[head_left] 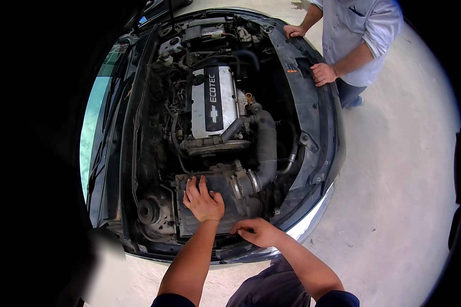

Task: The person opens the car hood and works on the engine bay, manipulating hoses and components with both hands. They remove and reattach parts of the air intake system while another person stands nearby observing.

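Note:
My left hand (205, 200) lies open on the black air filter box (229, 207), its fingers spread across the far part of the lid. At the near right edge of that box, my right hand (258, 232) has its fingers curled together; whatever is under the fingertips is too small to make out. A ribbed black intake hose (267, 146) runs from the box's right side, joined through a round air flow sensor housing (246, 184) with a metal clamp. Beyond the box sits the engine with a silver and black cover (200, 105).
Across the bay, another person (351, 38) rests both hands on the front panel (307, 97). A strut mount (148, 211) is left of the box. An orange dipstick handle (249, 96) stands beside the engine cover. The battery (205, 31) is at the far end.

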Demonstrator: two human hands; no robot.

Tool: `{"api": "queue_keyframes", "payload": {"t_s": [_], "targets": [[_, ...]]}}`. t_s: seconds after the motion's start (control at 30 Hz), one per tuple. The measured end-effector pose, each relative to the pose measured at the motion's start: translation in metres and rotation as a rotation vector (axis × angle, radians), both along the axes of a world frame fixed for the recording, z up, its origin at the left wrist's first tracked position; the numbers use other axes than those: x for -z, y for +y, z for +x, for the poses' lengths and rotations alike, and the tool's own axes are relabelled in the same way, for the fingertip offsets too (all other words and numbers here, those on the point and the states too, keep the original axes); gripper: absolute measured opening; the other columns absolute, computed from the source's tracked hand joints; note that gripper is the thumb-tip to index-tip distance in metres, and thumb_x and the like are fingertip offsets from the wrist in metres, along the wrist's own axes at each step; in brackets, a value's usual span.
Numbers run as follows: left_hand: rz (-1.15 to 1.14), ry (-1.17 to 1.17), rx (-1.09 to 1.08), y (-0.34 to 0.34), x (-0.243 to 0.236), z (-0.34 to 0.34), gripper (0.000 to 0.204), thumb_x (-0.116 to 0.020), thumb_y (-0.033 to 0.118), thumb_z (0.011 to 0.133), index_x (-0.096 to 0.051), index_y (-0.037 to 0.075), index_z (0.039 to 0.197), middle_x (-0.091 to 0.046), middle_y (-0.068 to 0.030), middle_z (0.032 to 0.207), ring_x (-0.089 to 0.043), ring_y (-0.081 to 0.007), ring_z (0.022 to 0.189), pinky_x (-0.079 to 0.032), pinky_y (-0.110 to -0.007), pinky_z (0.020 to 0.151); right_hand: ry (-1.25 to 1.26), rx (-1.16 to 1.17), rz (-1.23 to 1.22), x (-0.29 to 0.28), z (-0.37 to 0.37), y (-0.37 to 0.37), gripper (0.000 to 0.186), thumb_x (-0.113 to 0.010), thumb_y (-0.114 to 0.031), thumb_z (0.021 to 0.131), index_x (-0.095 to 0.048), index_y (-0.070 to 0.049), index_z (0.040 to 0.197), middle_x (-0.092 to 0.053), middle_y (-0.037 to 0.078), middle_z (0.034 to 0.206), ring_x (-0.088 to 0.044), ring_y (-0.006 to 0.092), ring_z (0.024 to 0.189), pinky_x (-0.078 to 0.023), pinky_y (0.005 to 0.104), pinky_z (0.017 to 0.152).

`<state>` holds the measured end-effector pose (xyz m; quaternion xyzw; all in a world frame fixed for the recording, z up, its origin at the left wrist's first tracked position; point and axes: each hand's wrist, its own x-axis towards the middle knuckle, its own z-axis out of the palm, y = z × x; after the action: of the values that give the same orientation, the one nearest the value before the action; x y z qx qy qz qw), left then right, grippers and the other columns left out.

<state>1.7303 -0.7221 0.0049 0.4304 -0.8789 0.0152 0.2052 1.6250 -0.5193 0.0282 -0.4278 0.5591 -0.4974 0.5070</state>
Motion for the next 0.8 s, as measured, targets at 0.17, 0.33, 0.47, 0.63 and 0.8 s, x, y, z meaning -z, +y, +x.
{"api": "queue_keyframes", "payload": {"t_s": [0.17,0.33,0.47,0.63,0.8], "targets": [[-0.013,-0.018,-0.016,-0.002,-0.008,0.007,0.060,-0.059,0.020,0.085,-0.063,0.007,0.143,-0.054,-0.0172,0.152,-0.045,-0.0384,0.153,-0.028,-0.059,0.125,0.851,0.236,0.229,-0.039,0.017,0.021,0.024,-0.072,-0.027,0.099,-0.070,-0.003,0.099,-0.072,0.020,0.101,-0.072,0.0341,0.099,-0.058,0.0487,0.081],[-0.004,-0.009,-0.004,0.003,-0.009,0.000,0.060,-0.059,0.019,0.084,-0.064,0.007,0.143,-0.054,-0.0181,0.151,-0.046,-0.0392,0.151,-0.029,-0.057,0.124,0.875,0.050,0.364,-0.028,0.007,0.028,0.032,-0.071,-0.037,0.101,-0.070,-0.005,0.103,-0.068,0.015,0.087,-0.073,0.0335,0.084,-0.059,0.0461,0.071],[-0.004,-0.017,-0.011,0.000,-0.009,0.004,0.060,-0.059,0.019,0.085,-0.063,0.007,0.143,-0.054,-0.0182,0.151,-0.045,-0.0398,0.151,-0.028,-0.058,0.125,1.021,0.170,-0.352,-0.030,-0.010,0.024,0.035,-0.067,-0.041,0.104,-0.069,-0.006,0.105,-0.070,0.012,0.078,-0.074,0.0319,0.070,-0.059,0.0438,0.065],[0.006,-0.020,-0.003,0.002,-0.010,0.003,0.058,-0.058,0.018,0.088,-0.063,0.007,0.144,-0.052,-0.0185,0.151,-0.044,-0.0398,0.151,-0.027,-0.058,0.125,0.959,-0.114,0.317,-0.032,-0.003,0.028,0.026,-0.067,-0.032,0.103,-0.069,-0.008,0.112,-0.067,0.011,0.092,-0.075,0.0320,0.077,-0.060,0.0433,0.068],[-0.003,-0.022,-0.002,0.001,-0.009,0.003,0.056,-0.057,0.018,0.089,-0.063,0.007,0.144,-0.052,-0.0189,0.152,-0.044,-0.0398,0.152,-0.027,-0.058,0.124,1.079,-0.034,-0.092,-0.018,0.003,0.027,0.032,-0.065,-0.037,0.106,-0.070,-0.006,0.108,-0.069,0.012,0.088,-0.075,0.0323,0.074,-0.060,0.0421,0.065]]}}
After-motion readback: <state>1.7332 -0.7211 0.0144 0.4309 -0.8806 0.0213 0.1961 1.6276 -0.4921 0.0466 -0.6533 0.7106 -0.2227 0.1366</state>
